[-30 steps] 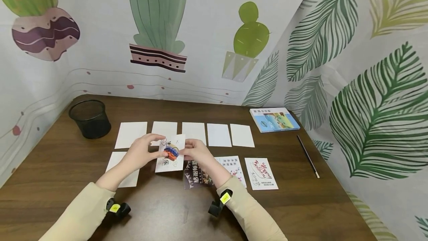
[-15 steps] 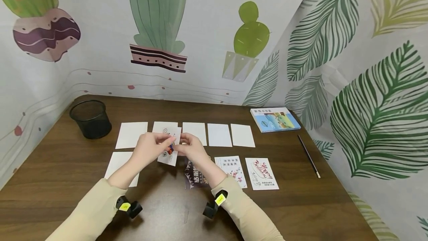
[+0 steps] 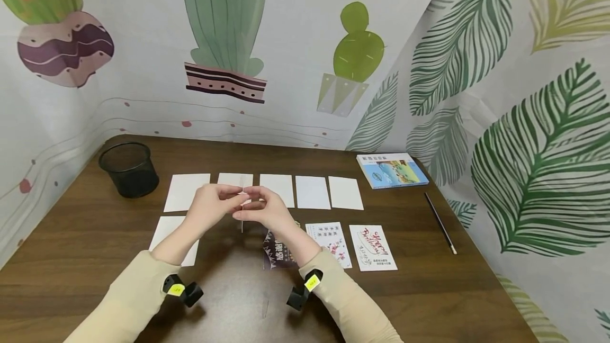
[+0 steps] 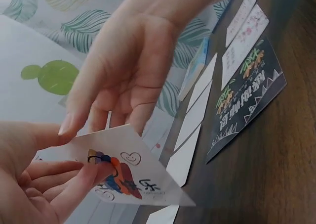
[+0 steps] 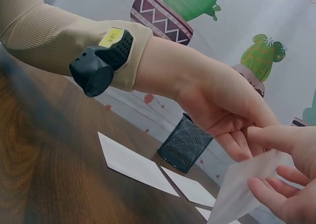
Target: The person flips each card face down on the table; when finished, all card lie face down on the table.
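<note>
Both hands hold one white greeting card [image 4: 150, 177] above the table, its printed face with a rainbow-like drawing, hearts and characters showing in the left wrist view. In the head view the card [image 3: 242, 222] is turned nearly edge-on. My left hand [image 3: 214, 204] pinches it from the left, thumb on the printed side. From the other side my right hand [image 3: 269, 208] grips its edge with thumb and fingers. The card's blank back [image 5: 239, 184] faces the right wrist camera. Beneath the right forearm lies a dark card [image 3: 276, 253], partly hidden.
A row of blank white cards [image 3: 312, 192] lies behind the hands, with another blank card [image 3: 167, 226] at front left. A floral card [image 3: 331, 237] and a Happy Birthday card [image 3: 373, 247] lie right. Around them are a black mesh cup [image 3: 129, 171], a book [image 3: 393, 171] and a pencil [image 3: 439, 221].
The held card has turned from facing the head camera to nearly edge-on. My right hand has shifted left, and the two hands have drawn together around the card.
</note>
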`<state>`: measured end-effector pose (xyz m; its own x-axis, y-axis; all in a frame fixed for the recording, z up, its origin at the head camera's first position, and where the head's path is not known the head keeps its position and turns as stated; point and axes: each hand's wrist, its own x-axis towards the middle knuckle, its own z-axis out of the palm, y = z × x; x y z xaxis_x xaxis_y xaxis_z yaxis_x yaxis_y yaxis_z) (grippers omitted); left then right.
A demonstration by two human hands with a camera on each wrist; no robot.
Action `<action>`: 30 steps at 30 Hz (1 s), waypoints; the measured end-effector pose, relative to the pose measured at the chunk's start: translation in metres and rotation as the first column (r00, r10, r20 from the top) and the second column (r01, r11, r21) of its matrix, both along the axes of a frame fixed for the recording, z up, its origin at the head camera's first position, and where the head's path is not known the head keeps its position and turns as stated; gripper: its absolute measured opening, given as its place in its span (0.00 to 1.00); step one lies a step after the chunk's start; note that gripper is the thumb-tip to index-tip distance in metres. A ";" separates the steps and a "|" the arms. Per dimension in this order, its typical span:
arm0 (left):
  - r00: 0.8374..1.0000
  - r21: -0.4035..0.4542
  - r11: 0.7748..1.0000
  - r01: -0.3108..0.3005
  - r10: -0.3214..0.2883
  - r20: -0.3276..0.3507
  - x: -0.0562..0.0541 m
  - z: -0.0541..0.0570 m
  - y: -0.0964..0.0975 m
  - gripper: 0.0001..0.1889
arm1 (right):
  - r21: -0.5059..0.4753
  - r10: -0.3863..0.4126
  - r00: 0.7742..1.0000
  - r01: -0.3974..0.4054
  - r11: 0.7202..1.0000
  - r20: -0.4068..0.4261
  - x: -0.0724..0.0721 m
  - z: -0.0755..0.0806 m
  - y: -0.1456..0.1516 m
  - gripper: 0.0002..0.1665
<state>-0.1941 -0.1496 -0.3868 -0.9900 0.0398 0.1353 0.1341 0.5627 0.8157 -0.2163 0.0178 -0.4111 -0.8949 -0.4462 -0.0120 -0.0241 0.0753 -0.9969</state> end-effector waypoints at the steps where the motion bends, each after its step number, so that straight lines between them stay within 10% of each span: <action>1: 1.000 0.032 0.999 0.009 -0.010 0.025 0.000 0.000 -0.001 0.23 | 0.006 0.010 1.000 -0.010 1.000 0.001 0.000 0.000 0.001 0.34; 9: 0.981 0.250 0.968 0.015 -0.063 0.184 0.002 -0.003 -0.011 0.24 | 0.024 0.047 0.999 -0.047 0.999 0.014 -0.001 -0.001 0.003 0.33; 21: 0.959 0.215 0.977 -0.003 -0.058 0.279 0.007 -0.016 -0.031 0.26 | -0.008 -0.171 0.984 0.172 0.985 0.040 -0.015 -0.012 0.016 0.21; 30: 0.935 0.247 0.969 0.011 -0.098 0.341 0.008 -0.027 -0.042 0.28 | 0.059 -0.064 0.981 0.054 0.997 0.182 -0.022 -0.019 0.016 0.26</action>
